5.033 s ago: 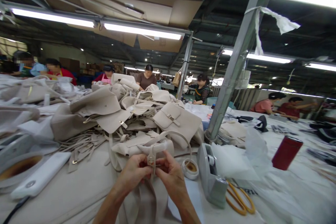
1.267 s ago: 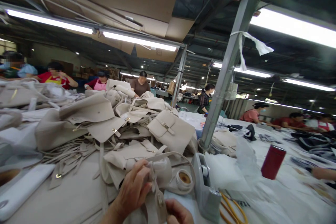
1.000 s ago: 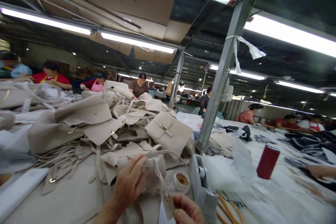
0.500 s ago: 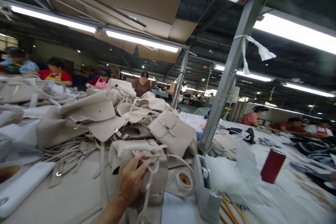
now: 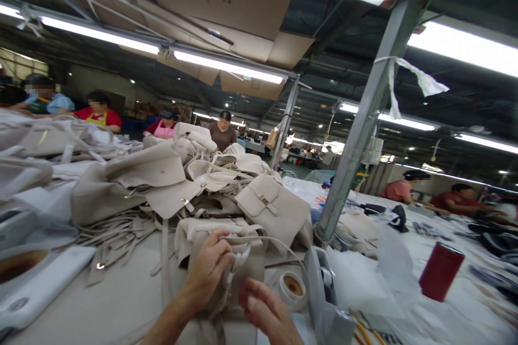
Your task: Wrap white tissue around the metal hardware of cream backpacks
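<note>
In front of me a beige bag point(image 5: 251, 264) stands on the table at the edge of a heap of similar bags. My left hand point(image 5: 208, 272) is closed on the bag's strap at the front, thumb and fingers pinched together. Whitish translucent wrapping point(image 5: 238, 264) covers part of the strap just right of these fingers. My right hand point(image 5: 269, 310) is close to the wrapped strap, lower and to the right. Its fingertips are smeared by motion, so I cannot make out whether they grip anything.
A heap of beige bags point(image 5: 141, 172) rises behind. To the right are a tape roll point(image 5: 292, 287), a grey tape dispenser point(image 5: 324, 285), plastic sheets point(image 5: 360, 269) and a red cylinder point(image 5: 441, 271). A metal post point(image 5: 364, 124) stands beyond. Several people work at the tables.
My right hand has come into view from below and moved up beside the strap. My left hand stays on the strap. The whole view has shifted slightly.
</note>
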Available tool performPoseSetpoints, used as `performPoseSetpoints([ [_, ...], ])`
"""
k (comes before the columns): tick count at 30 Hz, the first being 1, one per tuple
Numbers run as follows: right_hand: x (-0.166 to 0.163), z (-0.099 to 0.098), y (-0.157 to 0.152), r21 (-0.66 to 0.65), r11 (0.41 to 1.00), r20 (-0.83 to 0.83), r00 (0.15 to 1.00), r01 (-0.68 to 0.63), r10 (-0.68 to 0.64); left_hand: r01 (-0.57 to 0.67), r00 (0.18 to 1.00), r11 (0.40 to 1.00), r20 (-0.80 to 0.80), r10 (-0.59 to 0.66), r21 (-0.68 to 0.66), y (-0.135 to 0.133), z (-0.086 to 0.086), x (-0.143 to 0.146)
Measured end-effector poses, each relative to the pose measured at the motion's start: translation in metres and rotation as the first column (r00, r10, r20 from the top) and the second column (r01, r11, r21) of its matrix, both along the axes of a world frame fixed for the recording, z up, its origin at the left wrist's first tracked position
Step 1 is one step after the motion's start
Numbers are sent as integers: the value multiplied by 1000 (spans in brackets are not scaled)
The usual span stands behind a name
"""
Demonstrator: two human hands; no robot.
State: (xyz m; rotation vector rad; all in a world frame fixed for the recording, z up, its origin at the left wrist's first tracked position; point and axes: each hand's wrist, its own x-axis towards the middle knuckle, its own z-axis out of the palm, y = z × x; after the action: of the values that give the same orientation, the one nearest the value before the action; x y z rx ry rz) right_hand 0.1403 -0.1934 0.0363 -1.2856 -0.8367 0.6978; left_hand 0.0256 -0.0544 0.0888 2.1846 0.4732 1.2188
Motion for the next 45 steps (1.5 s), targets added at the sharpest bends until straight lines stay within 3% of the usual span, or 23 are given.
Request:
performPoseSetpoints([
  [4, -13, 30, 34, 82, 984, -89, 982, -160, 167, -18, 999, 1000, 51, 20, -23, -3, 4, 4],
  [8, -23, 37, 51, 106, 994, -116, 993, -24, 36, -11, 995, 999, 102, 15, -37, -4, 6, 6],
  [11, -24, 38, 50, 63, 992, -236, 964, -113, 124, -10, 992, 1000, 125, 13, -25, -3, 9, 6],
  [15, -23, 18, 46, 69, 982, -197, 963, -175, 185, -30, 992, 999, 120, 35, -42, -1, 3, 10],
  [18, -19, -7, 44, -42, 994, -90, 991, -98, 94, -73, 992, 997, 100, 75, -28, 0, -10, 14],
  [20, -16, -13, 44, -36, 999, -59, 998, -27, 25, -81, 991, 996, 101, 84, -35, 2, -16, 15],
  [23, -15, 4, 47, 73, 997, -81, 997, 15, -9, -46, 992, 997, 115, 54, -68, 5, -16, 9],
  [27, -21, 39, 49, 60, 998, -97, 995, 3, 3, -26, 964, 988, 257, 65, -152, 7, -16, -13],
  [30, -25, 47, 46, 36, 999, -97, 995, -11, 15, -54, 931, 951, 329, 158, -304, 0, -27, -30],
  [33, -29, 40, 39, 34, 999, -59, 998, -35, 36, 104, 983, 900, 181, -28, -424, -14, -39, -35],
  [36, -33, 29, 29, 38, 999, -33, 999, -31, 32, 258, 966, 853, 138, -219, -453, -27, -41, -26],
  [41, -45, 16, 19, -12, 995, 53, 994, 98, -97, 355, 932, 744, 147, -332, -566, -36, -32, -8],
  [45, -47, 14, 7, -34, 993, 193, 976, 113, -104, 334, 937, 666, 159, -310, -667, -36, -29, -1],
])
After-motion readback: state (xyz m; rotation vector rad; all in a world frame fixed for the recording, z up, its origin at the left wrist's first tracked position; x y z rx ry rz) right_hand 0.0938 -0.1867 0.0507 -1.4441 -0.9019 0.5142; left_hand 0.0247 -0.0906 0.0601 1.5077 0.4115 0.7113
